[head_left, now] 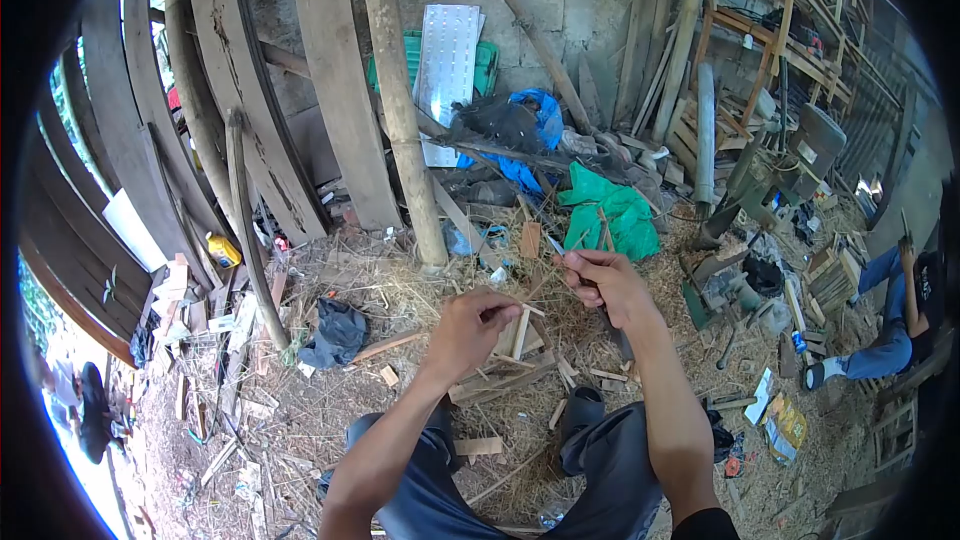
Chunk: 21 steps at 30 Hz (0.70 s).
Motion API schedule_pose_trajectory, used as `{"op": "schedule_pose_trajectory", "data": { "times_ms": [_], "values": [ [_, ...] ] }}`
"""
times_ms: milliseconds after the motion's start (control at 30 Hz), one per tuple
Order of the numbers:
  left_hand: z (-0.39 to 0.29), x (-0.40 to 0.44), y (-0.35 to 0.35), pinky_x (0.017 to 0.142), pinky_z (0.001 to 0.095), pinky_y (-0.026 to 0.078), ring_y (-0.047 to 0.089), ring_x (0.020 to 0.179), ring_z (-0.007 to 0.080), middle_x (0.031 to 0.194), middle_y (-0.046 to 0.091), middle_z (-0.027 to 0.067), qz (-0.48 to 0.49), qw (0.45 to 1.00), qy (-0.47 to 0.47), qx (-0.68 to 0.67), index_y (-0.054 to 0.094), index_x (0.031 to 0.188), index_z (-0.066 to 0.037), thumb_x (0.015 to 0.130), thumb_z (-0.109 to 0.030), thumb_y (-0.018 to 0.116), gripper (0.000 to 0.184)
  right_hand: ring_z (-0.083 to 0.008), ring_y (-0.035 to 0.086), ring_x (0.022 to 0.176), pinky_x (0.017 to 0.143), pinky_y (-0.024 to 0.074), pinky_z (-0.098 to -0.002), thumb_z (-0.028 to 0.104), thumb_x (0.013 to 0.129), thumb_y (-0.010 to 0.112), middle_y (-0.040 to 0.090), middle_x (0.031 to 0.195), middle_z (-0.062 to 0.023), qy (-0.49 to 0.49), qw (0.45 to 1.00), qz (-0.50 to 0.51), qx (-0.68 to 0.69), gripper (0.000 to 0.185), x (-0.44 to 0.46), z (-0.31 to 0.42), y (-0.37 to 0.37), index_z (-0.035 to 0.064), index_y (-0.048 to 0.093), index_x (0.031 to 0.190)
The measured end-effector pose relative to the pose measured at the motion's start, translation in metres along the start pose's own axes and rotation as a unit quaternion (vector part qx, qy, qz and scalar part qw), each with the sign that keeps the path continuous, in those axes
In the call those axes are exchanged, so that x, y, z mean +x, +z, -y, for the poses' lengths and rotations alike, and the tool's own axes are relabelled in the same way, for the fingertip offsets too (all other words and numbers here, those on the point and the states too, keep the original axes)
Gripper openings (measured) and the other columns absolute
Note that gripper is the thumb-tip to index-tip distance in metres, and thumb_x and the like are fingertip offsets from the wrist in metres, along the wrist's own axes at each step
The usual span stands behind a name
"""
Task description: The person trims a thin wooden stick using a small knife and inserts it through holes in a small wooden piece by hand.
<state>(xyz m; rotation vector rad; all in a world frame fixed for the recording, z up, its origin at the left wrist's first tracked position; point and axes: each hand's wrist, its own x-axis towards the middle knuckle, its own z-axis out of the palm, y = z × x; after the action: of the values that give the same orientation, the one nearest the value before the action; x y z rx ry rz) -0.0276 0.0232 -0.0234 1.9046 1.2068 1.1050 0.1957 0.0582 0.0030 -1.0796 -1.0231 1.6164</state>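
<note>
My left hand [470, 330] is closed, thumb and fingers pinching a thin pale wooden stick [533, 309] whose end sticks out to the right. To its right, my right hand [612, 285] is wrapped around a knife. The knife's small bright tip [555, 244] shows past the thumb, and a long dark part [617, 340] extends below the hand. The two hands are apart, both raised in front of my knees. Under them, several wood pieces [500, 380] lie on the ground between my feet. My fingers partly hide the knife.
Shavings and wood scraps cover the ground. A wooden pole [405, 110] stands ahead, a black plastic bag [337, 333] at left, and a green bag [610, 210] beyond the hands. A seated person [890, 310] is at far right. Planks [250, 90] line the left wall.
</note>
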Motion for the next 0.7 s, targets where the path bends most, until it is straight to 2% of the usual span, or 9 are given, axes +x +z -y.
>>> {"op": "schedule_pose_trajectory", "data": {
  "times_ms": [33,200,267,300,367,400,500,567,700],
  "values": [
    [0.001,0.000,0.000,0.061,0.0318,0.046,0.059,0.064,0.0219,0.079,0.064,0.0120,0.005,1.000,-0.008,-0.004,0.070,0.091,-0.003,0.081,-0.011,0.068,0.013,-0.0039,0.038,0.047,0.041,0.0260,-0.0199,0.020,0.088,0.064,0.056,0.069,0.0002,-0.004,1.000,0.003,-0.008,0.026,0.000,0.000,0.001,-0.0012,0.063,0.102],
    [0.003,0.001,0.002,0.063,0.0320,0.047,0.061,0.068,0.0221,0.081,0.065,0.0118,0.009,0.999,-0.029,-0.007,0.070,0.092,-0.003,0.081,-0.012,0.067,0.014,-0.0039,0.037,0.047,0.040,0.0257,-0.0196,0.020,0.089,0.063,0.056,0.069,0.0001,-0.042,0.998,0.012,-0.042,0.026,0.001,-0.014,0.009,-0.0014,0.063,0.103],
    [0.005,0.001,-0.002,0.063,0.0319,0.047,0.061,0.068,0.0220,0.082,0.066,0.0117,0.013,0.999,-0.044,-0.001,0.070,0.092,-0.003,0.081,-0.012,0.067,0.014,-0.0042,0.037,0.047,0.040,0.0255,-0.0198,0.019,0.090,0.061,0.055,0.069,0.0002,-0.008,0.995,-0.002,-0.104,0.026,-0.002,-0.012,0.016,-0.0014,0.063,0.105],
    [0.007,0.001,-0.003,0.062,0.0317,0.047,0.061,0.068,0.0213,0.082,0.066,0.0116,0.010,0.999,-0.040,-0.012,0.070,0.092,-0.003,0.081,-0.012,0.067,0.014,-0.0042,0.037,0.047,0.040,0.0255,-0.0198,0.019,0.090,0.061,0.055,0.069,0.0002,-0.008,0.995,-0.002,-0.101,0.026,0.002,-0.011,0.011,-0.0014,0.063,0.105],
    [0.007,-0.002,-0.002,0.062,0.0315,0.047,0.061,0.067,0.0207,0.082,0.066,0.0116,0.011,0.999,-0.038,-0.027,0.070,0.092,-0.003,0.081,-0.012,0.067,0.014,-0.0048,0.037,0.047,0.040,0.0253,-0.0203,0.018,0.090,0.060,0.054,0.069,-0.0002,-0.061,0.997,-0.047,0.012,0.024,0.008,-0.007,-0.006,-0.0010,0.064,0.105],
    [0.005,-0.002,-0.003,0.062,0.0312,0.047,0.060,0.066,0.0198,0.081,0.066,0.0114,0.014,0.999,-0.029,-0.015,0.070,0.092,-0.003,0.081,-0.012,0.068,0.014,-0.0048,0.037,0.047,0.040,0.0253,-0.0203,0.018,0.090,0.060,0.054,0.069,-0.0002,-0.062,0.997,-0.048,0.011,0.024,0.004,-0.007,-0.005,-0.0010,0.064,0.105],
    [0.010,0.001,-0.004,0.060,0.0307,0.046,0.059,0.064,0.0187,0.080,0.066,0.0113,0.013,1.000,-0.019,0.001,0.070,0.092,-0.003,0.081,-0.011,0.068,0.014,-0.0049,0.037,0.047,0.040,0.0255,-0.0202,0.017,0.091,0.059,0.054,0.070,-0.0004,-0.005,1.000,0.021,-0.001,0.022,0.005,-0.005,-0.002,-0.0015,0.063,0.101],
    [0.016,-0.003,-0.004,0.060,0.0304,0.046,0.059,0.064,0.0185,0.080,0.066,0.0114,0.025,0.999,-0.025,0.003,0.070,0.091,-0.002,0.081,-0.011,0.068,0.014,-0.0053,0.037,0.047,0.040,0.0264,-0.0201,0.016,0.092,0.057,0.053,0.070,-0.0004,-0.064,0.989,-0.106,0.081,0.021,0.020,-0.013,-0.030,-0.0020,0.062,0.101],
    [0.029,0.003,-0.011,0.058,0.0306,0.047,0.060,0.061,0.0182,0.073,0.065,0.0108,0.006,0.998,-0.063,-0.017,0.069,0.092,-0.003,0.083,-0.011,0.065,0.012,-0.0059,0.037,0.047,0.040,0.0267,-0.0205,0.013,0.092,0.054,0.052,0.071,0.0000,-0.132,0.969,-0.194,0.075,0.016,0.023,-0.010,-0.079,0.0004,0.062,0.099]
  ]
}}
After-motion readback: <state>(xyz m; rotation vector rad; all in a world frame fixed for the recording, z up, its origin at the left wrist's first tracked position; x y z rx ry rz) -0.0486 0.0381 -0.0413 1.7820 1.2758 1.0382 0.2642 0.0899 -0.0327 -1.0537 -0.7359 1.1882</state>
